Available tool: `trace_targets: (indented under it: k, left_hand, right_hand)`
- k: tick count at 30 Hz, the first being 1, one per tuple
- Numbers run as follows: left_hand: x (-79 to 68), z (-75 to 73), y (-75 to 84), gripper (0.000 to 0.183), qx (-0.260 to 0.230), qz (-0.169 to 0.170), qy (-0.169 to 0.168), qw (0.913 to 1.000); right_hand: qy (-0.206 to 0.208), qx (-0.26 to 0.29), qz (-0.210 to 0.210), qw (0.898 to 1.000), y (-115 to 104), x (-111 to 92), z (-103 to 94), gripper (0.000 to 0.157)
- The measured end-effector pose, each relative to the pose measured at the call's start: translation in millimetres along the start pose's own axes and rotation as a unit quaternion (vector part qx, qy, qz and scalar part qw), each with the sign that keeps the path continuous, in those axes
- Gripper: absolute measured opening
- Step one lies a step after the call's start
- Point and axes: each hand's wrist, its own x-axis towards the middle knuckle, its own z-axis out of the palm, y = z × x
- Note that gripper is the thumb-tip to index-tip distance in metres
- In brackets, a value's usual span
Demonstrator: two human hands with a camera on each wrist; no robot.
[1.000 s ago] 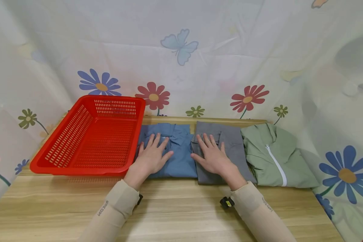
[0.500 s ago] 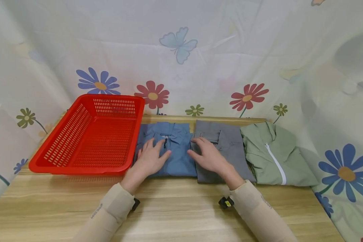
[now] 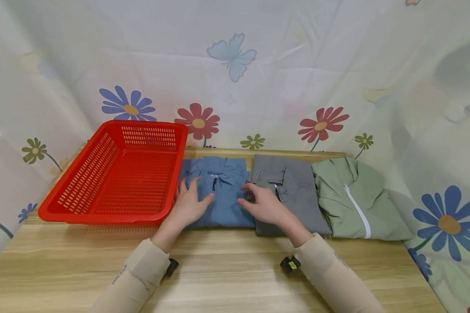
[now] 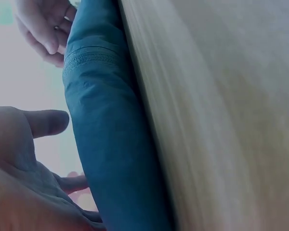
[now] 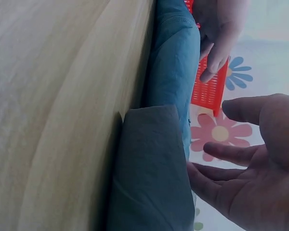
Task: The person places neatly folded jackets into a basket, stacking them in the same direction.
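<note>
Head view: on a wood-grain table stand, left to right, a red perforated basket, a folded blue garment, a folded grey garment and a green garment with a white zip. The left hand is over the blue garment, the right hand over the blue–grey border; both are loosely bent and grasp nothing. Left wrist view: left fingers beside the blue garment; contact unclear. Right wrist view: right fingers near both garments' upper surfaces, thumb apart.
</note>
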Motion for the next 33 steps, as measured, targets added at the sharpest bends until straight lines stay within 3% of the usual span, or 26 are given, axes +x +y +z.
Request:
trace_targets:
  k: [9,14,28,33]
  left_hand:
    - [5.6,-0.4,-3.7,0.09,-0.06,-0.046,-0.015,0.9971]
    - [8.3,-0.3,-3.7,0.094,-0.079,-0.058,-0.008,0.9952]
    - [16.4,1.3,-6.8,0.09,-0.072,-0.065,0.008,0.9952]
    - [21.0,3.3,-8.4,0.089,-0.064,-0.06,0.014,0.9961]
  right_hand:
    - [-0.022,-0.001,0.08,0.997,-3,5,1.5,0.054]
    - [-0.029,-0.006,0.114,0.993,-3,11,2.1,0.059]
    - [-0.025,0.029,0.131,0.991,4,26,5.6,0.063]
    - [-0.012,0.087,0.137,0.987,6,29,9.3,0.061]
